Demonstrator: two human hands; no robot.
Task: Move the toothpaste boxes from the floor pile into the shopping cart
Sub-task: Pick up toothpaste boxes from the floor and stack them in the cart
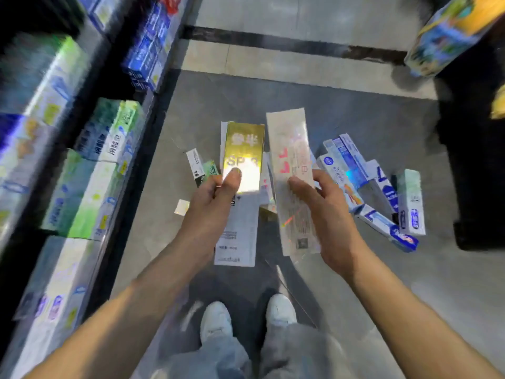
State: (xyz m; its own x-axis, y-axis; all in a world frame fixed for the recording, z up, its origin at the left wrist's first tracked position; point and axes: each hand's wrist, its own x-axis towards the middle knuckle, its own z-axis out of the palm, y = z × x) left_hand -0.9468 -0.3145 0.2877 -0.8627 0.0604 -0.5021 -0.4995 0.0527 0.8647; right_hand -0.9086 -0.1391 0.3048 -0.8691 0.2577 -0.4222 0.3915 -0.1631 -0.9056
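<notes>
Standing over the aisle floor (369,283), white shoes (216,321) at the bottom of the view, both arms raised in front. Left hand (211,203) grips a gold-and-white toothpaste box (244,149), thumb pressed on its gold face. Right hand (319,206) grips a pale holographic toothpaste box (291,149), fingers curled round its right edge. Both boxes are held lengthwise, clear of the floor, side by side and just apart.

Just beyond the hands, the floor pile (382,192) remains: several blue-and-white boxes fanned to the right, a few small ones left of the gold box. Stocked shelves (90,165) run along the left.

No shopping cart in view. Judgement: two boxes in transit, most of the pile not yet moved; number already in the cart cannot be told.
</notes>
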